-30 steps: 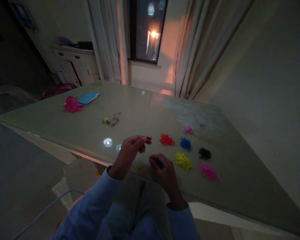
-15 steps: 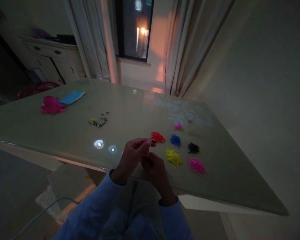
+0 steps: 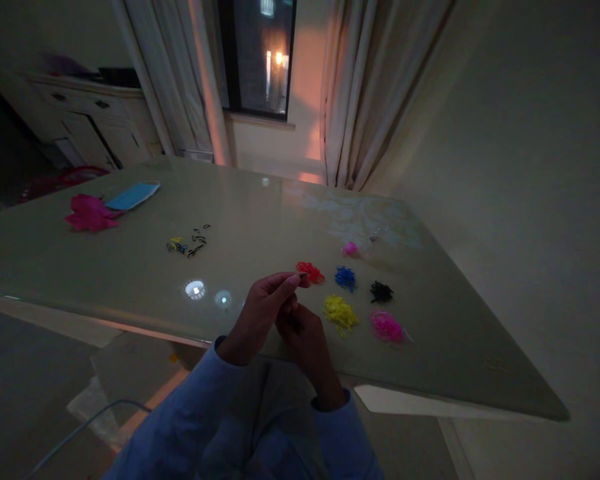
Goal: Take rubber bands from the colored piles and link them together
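Glossy desk [image 3: 235, 207]: left of the fingers [image 3: 288, 287], bands [image 3: 181, 248] lie mixed; beyond and right, piles [image 3: 340, 313] sit separated by colour. Left hand [image 3: 261, 312] pinches something tiny [image 3: 303, 276]; whether the right hand [image 3: 306, 339] holds anything is hidden.

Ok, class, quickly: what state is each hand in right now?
Left hand: closed, pinching a small dark item.
Right hand: curled closed; cannot tell whether it holds anything.
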`<act>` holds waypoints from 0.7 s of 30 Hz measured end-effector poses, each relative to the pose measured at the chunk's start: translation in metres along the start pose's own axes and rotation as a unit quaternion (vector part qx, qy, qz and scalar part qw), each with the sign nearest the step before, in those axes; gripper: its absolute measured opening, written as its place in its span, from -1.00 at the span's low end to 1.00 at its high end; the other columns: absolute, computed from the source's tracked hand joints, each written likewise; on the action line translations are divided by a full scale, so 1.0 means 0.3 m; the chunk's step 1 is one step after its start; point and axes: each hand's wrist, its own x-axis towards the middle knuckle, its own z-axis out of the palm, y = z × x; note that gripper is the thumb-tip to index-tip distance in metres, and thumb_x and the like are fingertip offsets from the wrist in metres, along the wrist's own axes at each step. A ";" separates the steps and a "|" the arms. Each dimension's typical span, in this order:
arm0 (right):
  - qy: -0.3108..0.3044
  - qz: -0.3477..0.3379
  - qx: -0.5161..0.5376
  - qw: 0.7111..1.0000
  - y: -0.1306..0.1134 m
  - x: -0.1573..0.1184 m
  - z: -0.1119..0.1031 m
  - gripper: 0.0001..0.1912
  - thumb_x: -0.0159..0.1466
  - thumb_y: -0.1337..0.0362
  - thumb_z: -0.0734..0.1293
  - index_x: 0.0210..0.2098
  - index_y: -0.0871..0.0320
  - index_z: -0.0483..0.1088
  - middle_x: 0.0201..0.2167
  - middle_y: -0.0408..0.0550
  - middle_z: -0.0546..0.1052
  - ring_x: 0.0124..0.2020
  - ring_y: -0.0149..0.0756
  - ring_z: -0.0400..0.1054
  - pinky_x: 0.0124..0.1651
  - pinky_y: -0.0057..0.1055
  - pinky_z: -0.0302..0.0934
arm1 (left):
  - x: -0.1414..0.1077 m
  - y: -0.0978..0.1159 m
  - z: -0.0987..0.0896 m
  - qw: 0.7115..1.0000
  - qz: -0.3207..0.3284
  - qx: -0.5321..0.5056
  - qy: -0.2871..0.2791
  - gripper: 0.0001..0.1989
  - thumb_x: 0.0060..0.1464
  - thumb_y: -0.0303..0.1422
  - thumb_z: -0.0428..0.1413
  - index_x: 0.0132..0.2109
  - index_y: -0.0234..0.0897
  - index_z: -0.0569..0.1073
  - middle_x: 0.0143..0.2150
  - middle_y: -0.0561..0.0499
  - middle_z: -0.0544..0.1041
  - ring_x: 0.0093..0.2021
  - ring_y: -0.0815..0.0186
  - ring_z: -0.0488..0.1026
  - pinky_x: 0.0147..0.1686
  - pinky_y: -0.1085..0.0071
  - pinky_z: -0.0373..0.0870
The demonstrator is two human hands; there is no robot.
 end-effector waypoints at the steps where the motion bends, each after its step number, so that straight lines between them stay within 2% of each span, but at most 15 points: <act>1: 0.001 0.004 0.005 1.000 0.000 -0.001 0.000 -0.78 0.28 0.18 0.26 -0.43 0.16 0.34 -0.55 -0.20 0.34 -0.52 -0.42 0.17 -0.45 -0.48 0.02 | 0.002 -0.001 -0.001 1.000 -0.002 0.000 -0.002 -0.65 0.05 -0.11 0.25 -0.20 -0.34 0.61 -0.57 0.08 0.40 -0.53 0.45 0.24 -0.52 0.51 0.19; 5: 0.000 0.008 0.022 1.000 0.001 -0.002 0.002 -0.79 0.29 0.18 0.26 -0.39 0.17 0.40 -0.52 -0.17 0.39 -0.50 -0.40 0.22 -0.44 -0.48 0.07 | 0.011 -0.007 -0.007 1.000 -0.008 -0.001 -0.008 -0.65 0.04 -0.10 0.25 -0.21 -0.34 0.60 -0.52 0.06 0.44 -0.53 0.47 0.25 -0.54 0.52 0.16; 9: -0.004 -0.002 0.014 1.000 0.008 -0.002 0.002 -0.81 0.28 0.22 0.27 -0.32 0.17 0.48 -0.45 -0.10 0.50 -0.44 -0.36 0.31 -0.39 -0.47 0.14 | 0.039 -0.002 -0.005 0.998 -0.018 0.046 -0.025 -0.64 0.04 -0.08 0.24 -0.23 -0.33 0.60 -0.59 0.10 0.38 -0.57 0.47 0.22 -0.58 0.53 0.12; 12: -0.005 -0.009 0.019 1.000 0.011 -0.003 0.002 -0.81 0.27 0.24 0.29 -0.27 0.15 0.53 -0.38 -0.06 0.55 -0.41 -0.34 0.37 -0.33 -0.45 0.20 | 0.089 0.009 0.015 0.995 0.012 0.095 -0.035 -0.66 0.00 -0.09 0.26 -0.27 -0.33 0.60 -0.57 0.07 0.45 -0.56 0.45 0.27 -0.54 0.51 0.20; 16: -0.002 -0.006 0.014 1.000 0.009 -0.001 0.003 -0.83 0.24 0.29 0.31 -0.27 0.15 0.56 -0.38 -0.06 0.58 -0.41 -0.33 0.39 -0.30 -0.44 0.23 | 0.189 0.003 0.066 0.983 0.046 0.155 -0.083 -0.67 -0.03 -0.13 0.27 -0.27 -0.34 0.59 -0.45 -0.04 0.57 -0.48 0.36 0.44 -0.46 0.46 0.33; 19: -0.002 -0.009 0.012 1.000 0.006 -0.001 0.002 -0.78 0.18 0.38 0.29 -0.24 0.16 0.56 -0.37 -0.06 0.58 -0.40 -0.32 0.39 -0.32 -0.45 0.22 | 0.271 -0.023 0.112 0.956 0.083 0.258 -0.114 -0.73 0.03 -0.20 0.21 -0.26 -0.34 0.60 -0.43 -0.04 0.58 -0.49 0.33 0.47 -0.45 0.43 0.36; 21: -0.004 -0.008 0.012 1.000 0.005 -0.003 0.002 -0.75 0.15 0.42 0.27 -0.23 0.16 0.55 -0.39 -0.08 0.56 -0.42 -0.33 0.37 -0.35 -0.45 0.19 | 0.320 -0.045 0.140 0.915 0.138 0.356 -0.128 -0.80 0.07 -0.28 0.17 -0.26 -0.31 0.61 -0.41 -0.04 0.59 -0.46 0.32 0.47 -0.39 0.42 0.37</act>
